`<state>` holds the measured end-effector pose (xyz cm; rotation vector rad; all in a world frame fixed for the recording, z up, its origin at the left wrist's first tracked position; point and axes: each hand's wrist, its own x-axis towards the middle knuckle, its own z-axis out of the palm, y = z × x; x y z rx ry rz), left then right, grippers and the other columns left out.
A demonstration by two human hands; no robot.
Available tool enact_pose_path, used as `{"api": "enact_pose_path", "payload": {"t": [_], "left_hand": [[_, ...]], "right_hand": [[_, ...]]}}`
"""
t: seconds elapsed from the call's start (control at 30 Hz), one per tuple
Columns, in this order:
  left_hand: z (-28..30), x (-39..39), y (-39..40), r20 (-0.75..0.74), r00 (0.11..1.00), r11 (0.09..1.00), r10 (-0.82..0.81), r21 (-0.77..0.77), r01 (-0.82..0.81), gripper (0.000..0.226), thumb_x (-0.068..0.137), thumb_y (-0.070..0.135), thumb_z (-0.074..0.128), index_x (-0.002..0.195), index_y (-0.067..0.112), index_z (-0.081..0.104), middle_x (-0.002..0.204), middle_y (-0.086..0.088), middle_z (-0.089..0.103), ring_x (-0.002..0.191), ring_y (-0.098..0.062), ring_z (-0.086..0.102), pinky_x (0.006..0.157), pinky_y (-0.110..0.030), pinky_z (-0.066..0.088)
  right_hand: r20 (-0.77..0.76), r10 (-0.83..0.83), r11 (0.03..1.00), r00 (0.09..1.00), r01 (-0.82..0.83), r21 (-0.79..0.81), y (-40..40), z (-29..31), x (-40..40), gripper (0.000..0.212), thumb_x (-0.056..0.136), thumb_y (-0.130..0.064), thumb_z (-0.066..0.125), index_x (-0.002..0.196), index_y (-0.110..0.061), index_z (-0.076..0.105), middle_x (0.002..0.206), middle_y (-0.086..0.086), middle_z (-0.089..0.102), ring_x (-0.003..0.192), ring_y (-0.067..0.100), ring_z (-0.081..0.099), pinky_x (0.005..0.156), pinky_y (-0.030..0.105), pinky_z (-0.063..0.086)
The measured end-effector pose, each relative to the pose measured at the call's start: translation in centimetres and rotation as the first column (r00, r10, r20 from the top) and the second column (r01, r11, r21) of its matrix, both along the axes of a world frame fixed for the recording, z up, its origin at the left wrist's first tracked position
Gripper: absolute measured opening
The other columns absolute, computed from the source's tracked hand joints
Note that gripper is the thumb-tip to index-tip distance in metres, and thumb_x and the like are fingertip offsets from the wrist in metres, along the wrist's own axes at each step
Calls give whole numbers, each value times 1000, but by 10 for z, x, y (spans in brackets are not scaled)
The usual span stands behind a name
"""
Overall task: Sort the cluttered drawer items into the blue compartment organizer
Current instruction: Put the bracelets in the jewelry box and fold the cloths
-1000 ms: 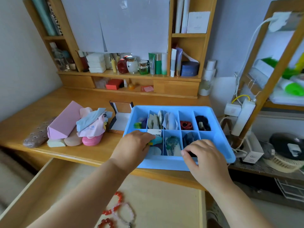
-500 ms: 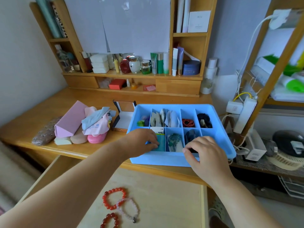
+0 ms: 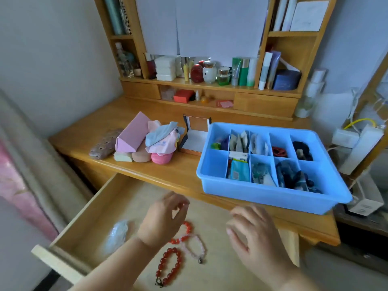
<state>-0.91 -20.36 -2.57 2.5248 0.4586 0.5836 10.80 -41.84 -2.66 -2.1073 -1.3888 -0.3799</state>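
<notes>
The organizer point(image 3: 268, 196) at the desk's point(image 3: 168, 173) right front edge is light blue, holding a teal packet point(image 3: 239, 172), a red ring point(image 3: 278, 152) and a black tangle point(image 3: 302, 150); the desk itself is honey-yellow wood. Toward its left edge lie a pale pink triangular case point(image 3: 130, 135), a brown speckled pouch point(image 3: 105, 147), a hot-pink round case point(image 3: 161, 158) and light blue and pink cloths point(image 3: 162, 136). In the pale beige drawer point(image 3: 100, 208) lie a dark red bead bracelet point(image 3: 168, 267), an orange-red one point(image 3: 186, 232) and a pale pink one point(image 3: 196, 246).

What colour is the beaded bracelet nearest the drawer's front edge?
Dark red bracelet, seen from the head camera.
</notes>
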Motion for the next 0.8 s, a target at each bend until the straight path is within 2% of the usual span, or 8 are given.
{"api": "enact_pose_path", "payload": {"t": [0.1,0.2,0.3,0.43,0.53,0.6,0.7,0.8], "left_hand": [[-47,-47,44,-395,896,979,201,42,-201,26,88,25,60,114,25,60,107,11,56,96,-8,59,85,-23,48],[-62,-74,89,-564,715,888,412,76,-453,48,88,33,57,132,20,44,128,-1,43,113,-21,53,92,-30,45],[-76,-81,116,-686,578,831,441,68,-552,68,82,42,63,136,15,32,127,-7,37,112,-29,53,87,-35,48],[-97,-82,121,-809,455,834,372,76,-546,70,79,29,66,136,18,27,127,-7,35,113,-32,52,84,-36,48],[-99,-83,119,-758,529,859,382,80,-506,51,86,12,54,133,14,33,123,-10,44,109,-31,56,87,-35,49],[-89,-82,113,-652,668,827,359,-110,-551,42,88,10,53,127,10,38,110,-10,54,94,-27,58,76,-32,46],[-60,-74,80,-374,899,452,229,-777,-438,25,86,-1,55,110,-2,52,91,-16,57,75,-24,59,70,-39,54],[-32,-60,29,-73,994,144,76,-986,-84,21,89,6,54,108,-1,62,92,-22,64,77,-31,65,71,-36,55]], "right_hand": [[-237,82,925,968,-162,-343,16,-39,-32,24,57,-39,85,75,-33,70,97,-11,65,81,7,64,73,13,47],[-306,-18,800,952,-170,-575,21,-85,-44,47,83,-54,54,128,-40,50,151,-10,27,129,9,42,104,18,31],[-364,-120,745,924,-159,-648,13,-106,-51,58,86,-50,51,140,-41,31,160,-3,3,136,14,34,110,24,28],[-301,-118,699,946,-136,-702,17,-101,-51,78,9,-54,87,84,-37,75,108,7,71,72,6,70,54,11,51],[-333,-154,685,930,-143,-714,23,-92,-51,68,45,-51,84,110,-40,66,139,-1,50,103,2,63,80,9,48],[-371,-169,754,913,-123,-645,24,-87,-53,57,48,-49,85,101,-37,69,121,-15,60,94,-5,63,78,5,45],[-640,-202,888,742,-136,-439,34,-69,-60,26,76,-37,73,102,-37,66,98,-24,64,86,-12,61,75,1,41],[-939,-178,973,295,-88,-212,52,-45,-64,14,90,-27,62,103,-31,64,91,-5,71,81,8,67,77,23,54]]}}
